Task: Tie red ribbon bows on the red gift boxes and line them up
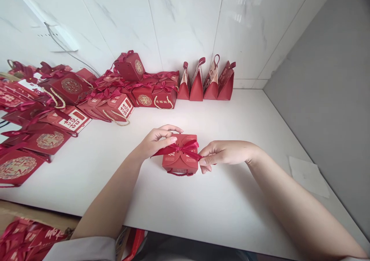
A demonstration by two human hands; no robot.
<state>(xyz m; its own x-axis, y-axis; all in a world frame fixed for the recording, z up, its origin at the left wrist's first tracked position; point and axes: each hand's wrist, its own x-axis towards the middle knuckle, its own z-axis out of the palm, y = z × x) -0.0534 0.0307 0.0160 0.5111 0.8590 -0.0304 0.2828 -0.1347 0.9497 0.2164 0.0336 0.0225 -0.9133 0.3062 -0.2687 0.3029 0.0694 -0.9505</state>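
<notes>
A red gift box (179, 165) sits on the white table in front of me, with gold print on its curved top flaps. Across its top a dark red ribbon (189, 147) is tied in a bow, and a red rope handle (180, 173) hangs at the near side. My left hand (157, 140) grips the box's left side, thumb on the top by the bow and fingers along the far edge. On the right, my right hand (221, 153) pinches the ribbon's tail between thumb and fingers, just beside the box.
Many red gift boxes (50, 139) with ribbons crowd the table's left side and back. Several pointed red boxes (196, 85) with loop handles stand by the tiled wall. A pale sheet (308, 176) lies at right, near the grey wall. Below left is a carton (37, 214) of red packages.
</notes>
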